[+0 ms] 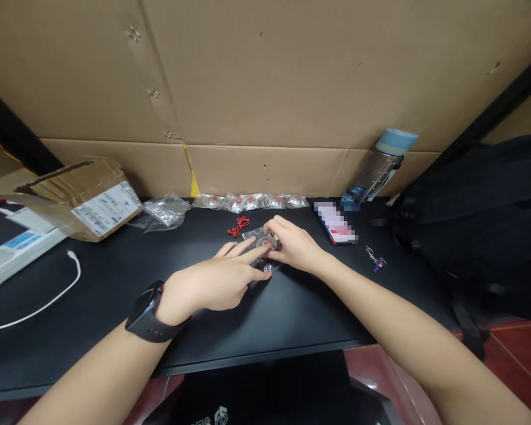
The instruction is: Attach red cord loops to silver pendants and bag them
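Note:
Near the middle of the black desk lies a small round, grey-clear disc [262, 241] on or in a crinkled clear plastic bag [250, 234]. My left hand [216, 283] reaches over it from the left, fingers stretched and spread, the index fingertip resting on the disc and the thumb on the bag's near edge. From the right, my right hand [294, 243] curls its fingers and thumb round the disc's edge. Part of the disc is hidden under the fingers. Just beyond my left hand is a knotted red cord [238, 226].
Several bagged round pieces with red marks [250, 202] line the cardboard wall. At left are an empty plastic bag [166, 211], a carton [88, 198], a white cable [57, 298] and a power strip [22, 242]. Rightward are a phone [335, 223], bottle [371, 171], keychain [378, 264] and black backpack [487, 224].

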`<state>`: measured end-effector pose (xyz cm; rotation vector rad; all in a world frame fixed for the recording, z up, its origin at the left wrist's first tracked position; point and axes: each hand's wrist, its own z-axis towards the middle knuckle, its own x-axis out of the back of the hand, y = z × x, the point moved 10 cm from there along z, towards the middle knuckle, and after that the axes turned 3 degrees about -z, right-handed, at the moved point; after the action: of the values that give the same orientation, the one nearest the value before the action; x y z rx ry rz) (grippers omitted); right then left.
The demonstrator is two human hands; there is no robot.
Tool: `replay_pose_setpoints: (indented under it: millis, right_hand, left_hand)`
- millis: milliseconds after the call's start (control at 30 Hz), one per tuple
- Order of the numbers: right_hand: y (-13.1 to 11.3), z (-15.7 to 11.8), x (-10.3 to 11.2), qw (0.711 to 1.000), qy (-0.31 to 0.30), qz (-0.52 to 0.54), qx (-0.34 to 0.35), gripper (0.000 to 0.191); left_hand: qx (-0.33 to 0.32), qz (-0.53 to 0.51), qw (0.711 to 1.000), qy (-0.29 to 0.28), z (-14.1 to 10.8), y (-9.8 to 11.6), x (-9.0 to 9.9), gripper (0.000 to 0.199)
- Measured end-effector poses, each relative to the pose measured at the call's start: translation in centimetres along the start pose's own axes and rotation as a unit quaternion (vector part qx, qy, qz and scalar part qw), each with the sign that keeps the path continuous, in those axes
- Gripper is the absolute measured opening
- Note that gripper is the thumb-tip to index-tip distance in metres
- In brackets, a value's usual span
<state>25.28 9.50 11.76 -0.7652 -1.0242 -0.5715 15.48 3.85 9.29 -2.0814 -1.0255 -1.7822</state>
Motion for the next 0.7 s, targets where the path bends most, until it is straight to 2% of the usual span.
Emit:
replay_pose_setpoints:
  millis: [167, 300, 700]
  right_hand:
    - [0.8, 0.0, 0.2, 1.0, -0.012, 0.011, 0.003, 0.043]
    - [1.0, 0.0, 0.0, 0.999, -0.021, 0.038, 0.005, 0.039]
    - [1.7, 0.0, -0.2, 0.996, 0.057, 0.012, -0.071, 0.03]
  left_hand:
    - [0.034, 0.017, 0.999, 0.024, -0.3, -0.6, 0.6, 0.07]
    - [0.061, -0.009, 0.998, -0.013, -0.4, -1.2, -0.3, 0.072]
    - [0.028, -0.016, 0.999, 0.003, -0.4, -0.7, -0.4, 0.069]
